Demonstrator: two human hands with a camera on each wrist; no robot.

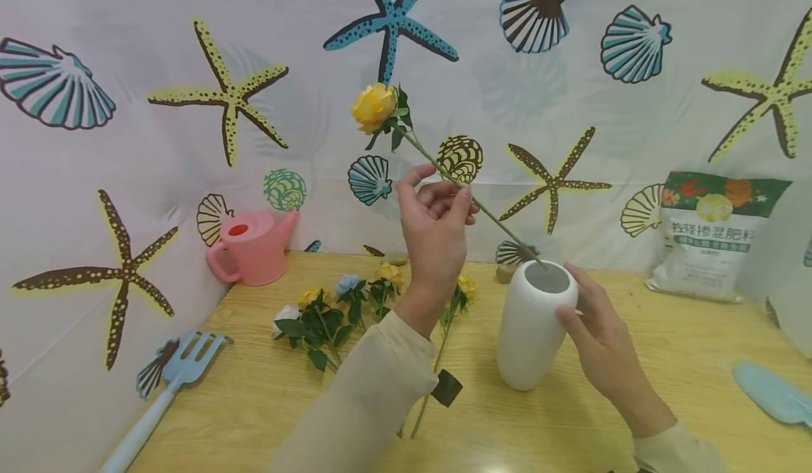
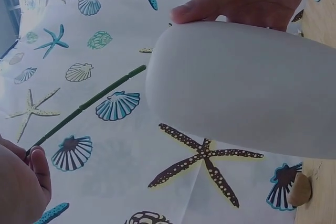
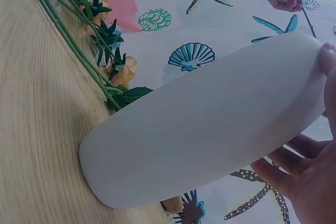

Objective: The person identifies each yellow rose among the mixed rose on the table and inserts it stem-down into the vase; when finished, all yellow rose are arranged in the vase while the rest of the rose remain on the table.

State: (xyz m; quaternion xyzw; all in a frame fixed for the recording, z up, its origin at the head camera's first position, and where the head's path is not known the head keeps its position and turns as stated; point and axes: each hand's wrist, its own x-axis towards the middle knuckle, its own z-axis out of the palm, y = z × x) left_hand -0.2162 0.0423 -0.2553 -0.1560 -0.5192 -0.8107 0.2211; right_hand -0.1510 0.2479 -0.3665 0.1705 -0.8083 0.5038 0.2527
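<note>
1. Head view: the stem (image 1: 495, 219) of the yellow rose (image 1: 374, 108) slants down to the mouth (image 1: 549, 278) of the white vase (image 1: 528, 342). I'd keep the vase steady and align the stem before lowering it. The left hand (image 1: 436, 237), up-left of the vase, pinches the stem; the right hand (image 1: 601, 342) grips the vase's upper right side.
2. Left wrist view: the stem's end meets the vase's outline; whether it is inside is hard to tell.
3. Right wrist view: the right thumb presses near the vase's mouth, fingers separated lower along it.
</note>
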